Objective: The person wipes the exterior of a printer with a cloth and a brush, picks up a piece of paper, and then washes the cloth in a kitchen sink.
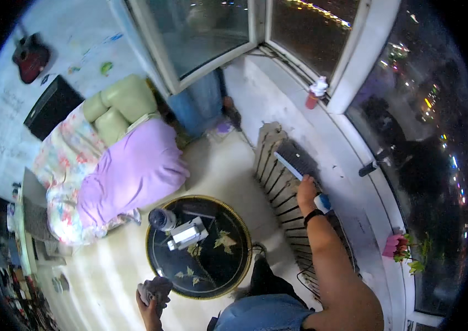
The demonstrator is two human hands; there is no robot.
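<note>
My left hand (150,311) holds a crumpled grey-brown cloth (156,291), low in the view and just left of the round black table. My right hand (306,193) reaches out over the ribbed radiator (279,182) under the window ledge. Its fingers are at the near end of a long light-blue and dark strip-like object (288,165), whose exact kind I cannot tell; whether they grip it is unclear. Beside my right wrist, which wears a dark band, a blue and white object (323,202) rests near the radiator top.
The round black table (184,273) bears a dark-lidded jar (162,219) and a white box-like item (187,234). A sofa with a purple cover (134,165) stands left. A red and white bottle (314,94) and pink flowers (395,246) are by the windows; one window frame (213,64) juts inward.
</note>
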